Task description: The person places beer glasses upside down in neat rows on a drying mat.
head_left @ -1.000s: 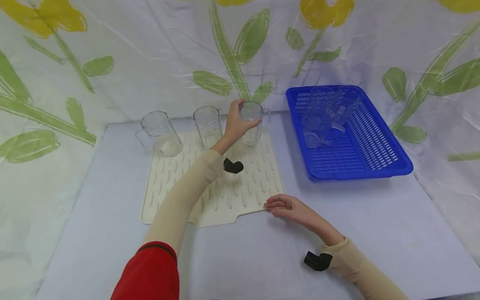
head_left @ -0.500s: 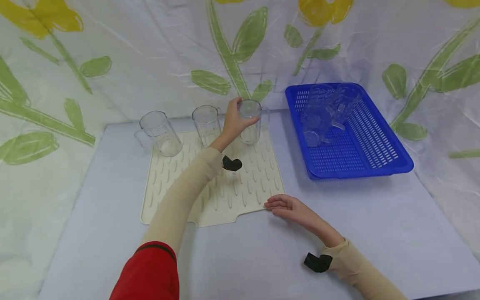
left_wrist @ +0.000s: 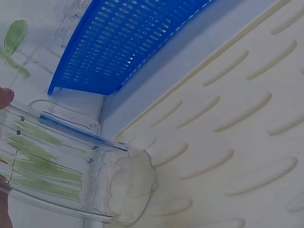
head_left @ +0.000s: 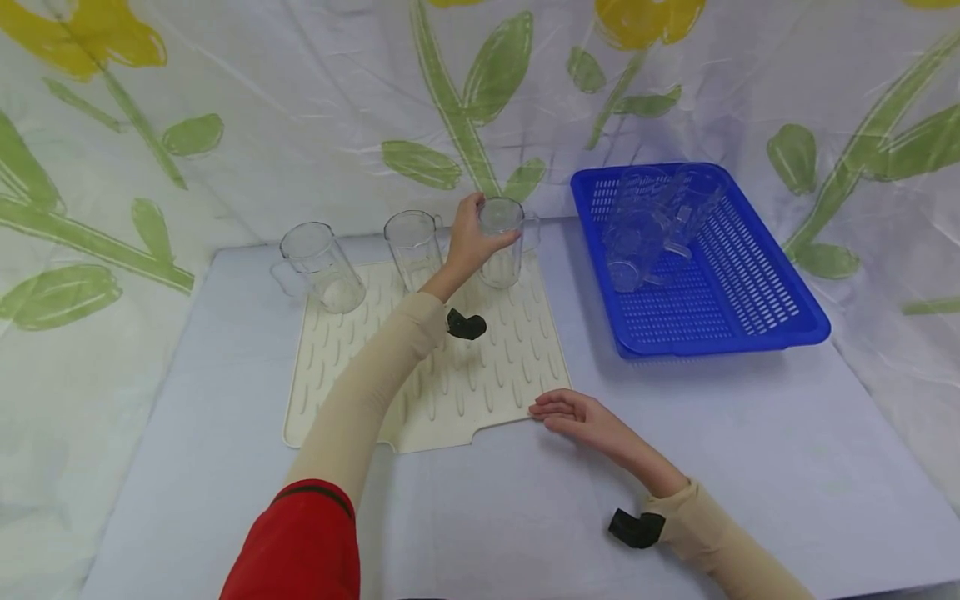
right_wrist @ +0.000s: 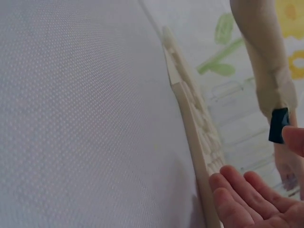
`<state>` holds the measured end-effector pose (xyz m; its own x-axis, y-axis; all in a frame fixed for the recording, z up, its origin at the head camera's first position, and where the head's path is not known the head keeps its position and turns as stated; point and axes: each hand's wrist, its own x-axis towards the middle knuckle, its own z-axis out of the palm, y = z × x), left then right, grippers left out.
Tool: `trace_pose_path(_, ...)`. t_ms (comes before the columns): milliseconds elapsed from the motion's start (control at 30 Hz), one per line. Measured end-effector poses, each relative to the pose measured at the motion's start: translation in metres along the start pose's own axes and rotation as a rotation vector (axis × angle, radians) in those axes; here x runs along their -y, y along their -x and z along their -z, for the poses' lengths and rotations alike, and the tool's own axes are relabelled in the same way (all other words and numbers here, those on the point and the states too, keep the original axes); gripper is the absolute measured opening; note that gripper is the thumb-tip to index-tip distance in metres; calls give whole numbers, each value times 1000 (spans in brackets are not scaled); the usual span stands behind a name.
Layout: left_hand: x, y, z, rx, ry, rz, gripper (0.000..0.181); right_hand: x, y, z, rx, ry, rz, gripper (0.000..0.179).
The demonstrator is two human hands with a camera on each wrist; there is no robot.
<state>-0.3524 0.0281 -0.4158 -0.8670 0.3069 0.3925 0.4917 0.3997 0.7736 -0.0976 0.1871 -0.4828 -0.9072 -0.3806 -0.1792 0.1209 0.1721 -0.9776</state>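
My left hand [head_left: 471, 246] grips a clear glass mug [head_left: 502, 250] near its rim, fingers and thumb round its side. The mug stands upright at the back right of a cream ridged drying mat [head_left: 495, 358], its handle pointing right. In the left wrist view the mug's base [left_wrist: 130, 185] meets the mat. Two more clear mugs stand along the mat's back edge: a middle one [head_left: 414, 250], partly behind my left hand and wrist, and a left one [head_left: 322, 267]. My right hand [head_left: 581, 419] rests with relaxed fingers at the mat's front right corner, holding nothing.
A blue perforated basket [head_left: 750, 333] stands at the back right of the table, with several clear mugs [head_left: 645, 233] lying in its left part. Behind the white-covered table [head_left: 480, 533] hangs a sheet [head_left: 315, 108] with a flower pattern.
Both hands and the mugs stay where they were. Only the head view shifts very slightly.
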Motion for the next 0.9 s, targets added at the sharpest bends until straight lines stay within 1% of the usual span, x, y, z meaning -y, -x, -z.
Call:
trace_pose_path(267,-5,0,0,27,8,28,79,-1,1,0,-1,-4,15,37)
trace_pose_path(433,-3,-3,1,34,1,43,80,-1,0,2,8,-4,19,38)
trace_pose_path(700,-1,-4,1,37,1,44,83,-1,0,3,23,-12,21,41)
trace_pose_path(900,-3,-4,2,61,-34,53,80,1,-1,5,45,-20,46,39)
